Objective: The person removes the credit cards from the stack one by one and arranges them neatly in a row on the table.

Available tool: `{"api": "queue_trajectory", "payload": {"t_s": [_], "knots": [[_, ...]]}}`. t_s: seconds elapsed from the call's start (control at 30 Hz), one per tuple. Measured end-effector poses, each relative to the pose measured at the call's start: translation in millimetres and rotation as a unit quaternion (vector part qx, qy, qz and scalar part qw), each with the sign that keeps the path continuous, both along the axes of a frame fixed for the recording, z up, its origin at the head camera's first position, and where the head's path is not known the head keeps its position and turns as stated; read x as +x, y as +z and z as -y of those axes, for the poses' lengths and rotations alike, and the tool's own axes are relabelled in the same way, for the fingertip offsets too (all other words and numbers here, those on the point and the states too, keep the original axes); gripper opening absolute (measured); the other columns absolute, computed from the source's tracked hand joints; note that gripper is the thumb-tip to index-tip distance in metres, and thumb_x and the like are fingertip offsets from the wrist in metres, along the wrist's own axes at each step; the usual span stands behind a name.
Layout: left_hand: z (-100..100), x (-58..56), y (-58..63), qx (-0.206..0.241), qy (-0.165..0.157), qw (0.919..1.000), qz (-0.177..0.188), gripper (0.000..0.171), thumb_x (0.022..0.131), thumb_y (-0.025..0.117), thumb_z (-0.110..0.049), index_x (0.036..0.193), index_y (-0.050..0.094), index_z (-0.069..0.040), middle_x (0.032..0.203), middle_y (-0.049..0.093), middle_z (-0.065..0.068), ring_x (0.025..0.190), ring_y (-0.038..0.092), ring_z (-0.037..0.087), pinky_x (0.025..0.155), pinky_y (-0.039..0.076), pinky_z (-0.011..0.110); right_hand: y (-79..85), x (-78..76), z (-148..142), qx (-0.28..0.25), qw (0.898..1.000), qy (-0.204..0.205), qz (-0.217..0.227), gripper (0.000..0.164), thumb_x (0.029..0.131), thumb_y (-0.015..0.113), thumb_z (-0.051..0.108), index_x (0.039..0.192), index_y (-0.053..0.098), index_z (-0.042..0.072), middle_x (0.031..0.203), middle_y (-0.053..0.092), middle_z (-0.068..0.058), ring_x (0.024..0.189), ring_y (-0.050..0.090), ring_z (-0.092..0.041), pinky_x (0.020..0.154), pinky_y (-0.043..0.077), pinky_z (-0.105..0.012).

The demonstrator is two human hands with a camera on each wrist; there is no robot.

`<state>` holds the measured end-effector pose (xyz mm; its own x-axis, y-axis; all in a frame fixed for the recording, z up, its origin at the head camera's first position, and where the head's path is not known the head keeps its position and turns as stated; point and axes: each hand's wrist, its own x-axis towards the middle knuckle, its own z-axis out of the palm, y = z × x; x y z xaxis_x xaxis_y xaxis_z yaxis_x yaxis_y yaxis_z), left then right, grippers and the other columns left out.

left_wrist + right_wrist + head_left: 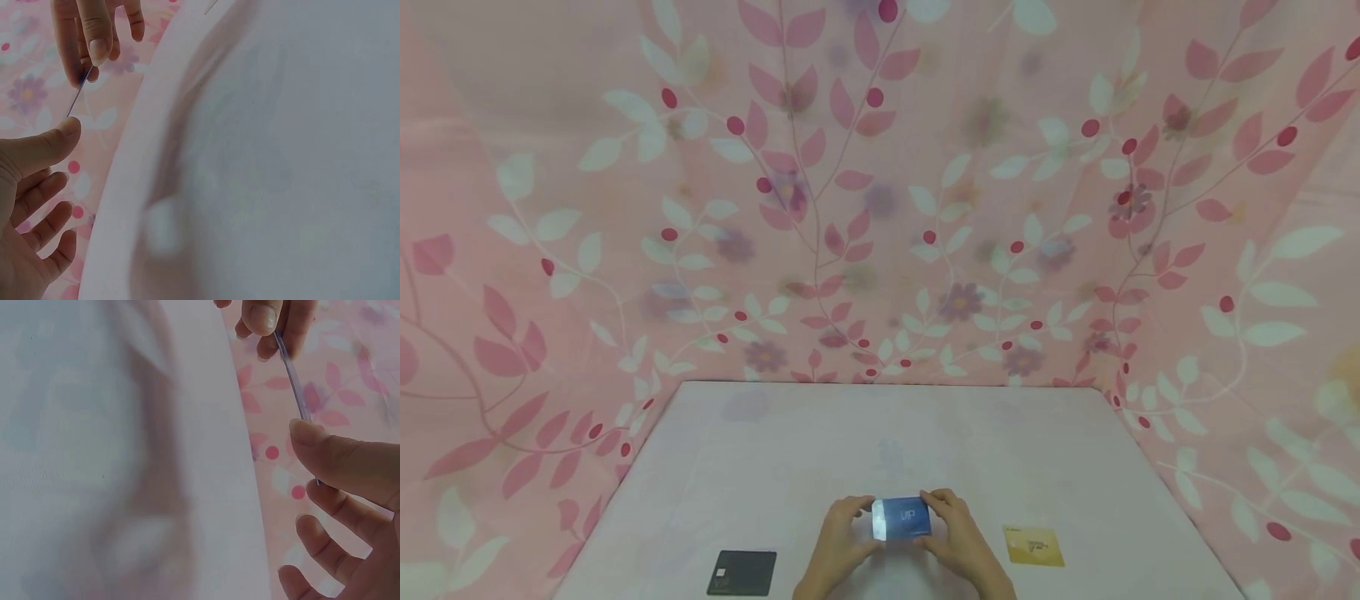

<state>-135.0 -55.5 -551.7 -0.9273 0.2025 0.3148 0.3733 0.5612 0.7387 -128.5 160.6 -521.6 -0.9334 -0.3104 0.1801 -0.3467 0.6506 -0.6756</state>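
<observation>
A blue card (904,518) marked "VIP" is held up above the white table, its left end bright with glare. My left hand (841,537) pinches its left edge between thumb and fingers. On the opposite side my right hand (958,537) pinches the right edge. Both wrist views show the card edge-on, as a thin strip: the left hand (37,181) at one end, the right hand (350,506) at the other. To the left lies a black card (742,573) with a chip. A gold card (1034,547) lies to the right.
The white table (880,433) is glossy and shows blurred reflections of the hands. Pink cloth (880,208) with a leaf and flower print hangs behind the table and along both sides.
</observation>
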Motion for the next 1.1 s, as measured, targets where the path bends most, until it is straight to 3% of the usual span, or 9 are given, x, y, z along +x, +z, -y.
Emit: {"api": "queue_trajectory", "payload": {"t_s": [0.33,0.67,1.1], "knots": [[-14.8,-2.3,-1.4,-0.002,-0.008,0.9999,-0.012,0.059,0.062,0.085,-0.019,0.113,0.061,-0.001,0.099,0.064,0.003,0.089,0.055,0.019,0.075,0.048,0.028,-0.6,-0.2,-12.1,0.019,0.999,-0.016,-0.030,0.060,0.068,0.081,0.011,0.121,0.058,-0.005,0.114,0.055,-0.012,0.105,0.051,-0.034,0.088,0.045,-0.052],[-24.3,-4.0,-4.5,-0.012,-0.006,0.9992,-0.039,0.058,0.063,0.084,-0.021,0.112,0.061,-0.002,0.098,0.063,0.002,0.088,0.054,0.016,0.075,0.049,0.028,0.7,0.2,-19.1,0.007,1.000,-0.027,0.002,0.061,0.069,0.080,0.010,0.123,0.056,-0.005,0.116,0.054,-0.014,0.107,0.049,-0.035,0.090,0.044,-0.054],[-40.2,-6.3,-4.4,-0.024,-0.010,0.9989,-0.038,0.057,0.063,0.084,-0.016,0.112,0.061,-0.001,0.100,0.063,0.004,0.091,0.054,0.018,0.078,0.050,0.029,1.2,-0.1,-30.4,0.026,0.998,-0.055,0.009,0.061,0.068,0.081,0.013,0.122,0.058,-0.002,0.117,0.054,-0.014,0.108,0.048,-0.035,0.091,0.043,-0.054]]}}
